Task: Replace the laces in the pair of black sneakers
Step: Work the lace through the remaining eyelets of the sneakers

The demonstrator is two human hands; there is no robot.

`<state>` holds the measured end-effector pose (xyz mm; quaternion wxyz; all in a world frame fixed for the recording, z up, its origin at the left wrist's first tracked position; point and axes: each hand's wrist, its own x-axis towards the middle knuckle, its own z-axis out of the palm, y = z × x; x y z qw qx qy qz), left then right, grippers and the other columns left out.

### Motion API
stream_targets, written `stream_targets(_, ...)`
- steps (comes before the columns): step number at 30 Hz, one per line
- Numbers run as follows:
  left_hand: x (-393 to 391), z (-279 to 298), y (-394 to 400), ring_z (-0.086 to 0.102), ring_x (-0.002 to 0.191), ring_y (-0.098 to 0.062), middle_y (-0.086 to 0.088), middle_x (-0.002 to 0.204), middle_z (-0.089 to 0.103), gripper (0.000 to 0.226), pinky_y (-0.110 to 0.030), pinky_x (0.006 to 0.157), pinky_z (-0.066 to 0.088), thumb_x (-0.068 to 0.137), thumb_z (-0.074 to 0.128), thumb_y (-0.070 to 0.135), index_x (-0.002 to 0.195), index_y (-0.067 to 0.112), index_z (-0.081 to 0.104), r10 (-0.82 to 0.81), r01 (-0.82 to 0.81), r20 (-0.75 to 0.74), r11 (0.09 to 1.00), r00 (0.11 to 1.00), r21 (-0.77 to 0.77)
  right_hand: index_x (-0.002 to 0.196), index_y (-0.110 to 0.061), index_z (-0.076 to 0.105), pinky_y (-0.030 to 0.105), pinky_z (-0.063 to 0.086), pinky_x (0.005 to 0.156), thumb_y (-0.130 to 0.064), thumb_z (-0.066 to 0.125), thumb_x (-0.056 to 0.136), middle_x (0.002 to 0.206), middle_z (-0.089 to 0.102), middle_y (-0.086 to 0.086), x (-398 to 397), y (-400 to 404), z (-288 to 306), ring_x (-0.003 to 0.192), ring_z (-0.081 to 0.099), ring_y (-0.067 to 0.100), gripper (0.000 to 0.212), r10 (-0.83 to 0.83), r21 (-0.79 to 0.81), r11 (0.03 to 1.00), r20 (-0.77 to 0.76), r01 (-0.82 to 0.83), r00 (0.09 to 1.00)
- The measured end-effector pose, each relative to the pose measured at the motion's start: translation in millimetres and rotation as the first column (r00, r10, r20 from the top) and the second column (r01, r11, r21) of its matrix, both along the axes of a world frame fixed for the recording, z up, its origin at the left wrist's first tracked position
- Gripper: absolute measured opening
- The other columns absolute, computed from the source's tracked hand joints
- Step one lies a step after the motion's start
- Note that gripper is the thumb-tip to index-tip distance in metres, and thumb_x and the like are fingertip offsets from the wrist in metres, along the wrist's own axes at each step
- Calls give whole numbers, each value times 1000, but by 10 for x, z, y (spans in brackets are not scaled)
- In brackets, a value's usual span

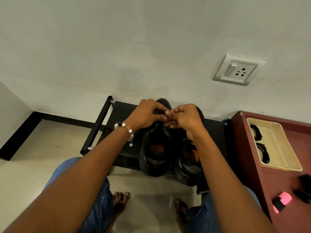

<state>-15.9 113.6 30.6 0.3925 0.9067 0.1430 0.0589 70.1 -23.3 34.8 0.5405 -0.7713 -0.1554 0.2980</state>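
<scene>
From the head camera, looking down past my knees, I see the pair of black low-top sneakers [171, 155] standing side by side, toes to the wall, on a low black fabric-topped shoe rack [121, 111]. My left hand [146, 114] and right hand [184, 117] meet over the tongue end of the left black sneaker [155, 153]. Both grips are pinched together, fingertips nearly touching one another, and they seem to be clamped on a thin black lace end [159, 113], though the cord is so dark against the shoe that I cannot be sure which hand has it. The right black sneaker [191, 158] stands just beside, untouched, its orange insole showing.

To my right, on a maroon table [269, 182], a cream plastic tray [277, 143] holds two coiled black laces [259, 143], well apart from the shoes.

I judge the lace to be light, limp and a little slippery, so it will flop unless I hold it close to its stiff tip and feed that tip through each eyelet. The sneaker looks soft in the upper and heavier in its thick sole. It should stay put on the rack, but I would steady it by the eyelet flap, not the tongue, since the tongue will fold under a pull.
</scene>
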Motion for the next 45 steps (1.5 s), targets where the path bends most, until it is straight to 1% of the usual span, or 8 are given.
stream_targets(3, -3, -27, -50, 65, 73, -5, -3, 86, 74, 19, -13, 73, 52, 78, 78, 16, 97, 15, 77, 121, -116, 65, 990, 991, -79, 81, -4, 68, 26, 55, 54, -17, 72, 87, 75, 74, 15, -26, -25, 4, 62, 72, 21, 15, -1, 17, 1000, -60, 2, 998)
stream_targets(6, -30, -63, -45, 65, 70, -5, -2, 81, 73, 12, -7, 66, 46, 80, 77, 17, 92, 14, 77, 138, -137, 25, 990, 990, -33, 84, -6, 68, 28, 56, 59, -22, 72, 87, 80, 73, 15, -66, -55, -28, 64, 71, 19, 17, -22, -30, 999, -75, 20, 997)
stream_targets(13, -120, -240, -154, 66, 80, -11, 1, 86, 71, 11, -28, 84, 55, 82, 75, 23, 89, 15, 77, 143, -128, -149, 986, 979, 104, 96, -9, 68, 44, 60, 73, -26, 84, 74, 89, 67, 9, -164, -34, -273, 78, 67, 26, 32, 324, -526, 835, 232, -162, 917)
stream_targets(21, -56, -411, -285, 66, 80, -18, -6, 89, 71, 23, -33, 77, 58, 81, 75, 30, 93, 10, 74, 300, -275, -98, 937, 949, 215, 76, -4, 73, 43, 61, 62, -16, 76, 79, 73, 68, 13, -154, -54, -335, 61, 67, 29, 12, 263, -497, 866, 369, -50, 891)
stream_targets(30, -64, -438, -381, 65, 83, -17, -5, 92, 70, 18, -33, 78, 57, 84, 72, 27, 92, 11, 74, 300, -280, -64, 935, 952, 216, 90, -2, 74, 39, 62, 64, -9, 71, 86, 86, 71, 16, -131, -125, -223, 63, 71, 30, 8, 216, -430, 897, 216, -106, 952)
stream_targets(36, -105, -373, -494, 67, 85, -17, -4, 88, 74, 12, -28, 82, 54, 84, 73, 23, 90, 13, 78, 365, -362, -59, 930, 929, 63, 101, -4, 73, 34, 62, 63, -7, 72, 86, 98, 70, 14, -79, -190, -153, 73, 72, 30, 16, 234, -368, 909, 63, -195, 970)
stream_targets(41, -88, -429, -632, 67, 85, -17, -3, 87, 72, 11, -24, 69, 48, 84, 73, 25, 88, 16, 78, 544, -554, -118, 827, 831, -92, 99, -2, 72, 39, 62, 63, -8, 61, 94, 95, 68, 19, -76, -213, -178, 74, 70, 29, 13, 112, -276, 954, -36, -118, 993)
stream_targets(45, -61, -480, -611, 68, 80, -14, 0, 81, 73, 8, -30, 76, 57, 76, 80, 26, 80, 20, 77, 595, -625, -192, 736, 780, -259, 94, -6, 71, 41, 61, 61, -13, 65, 92, 96, 66, 18, -71, -188, -214, 78, 70, 32, 9, 39, -257, 965, -64, -54, 997)
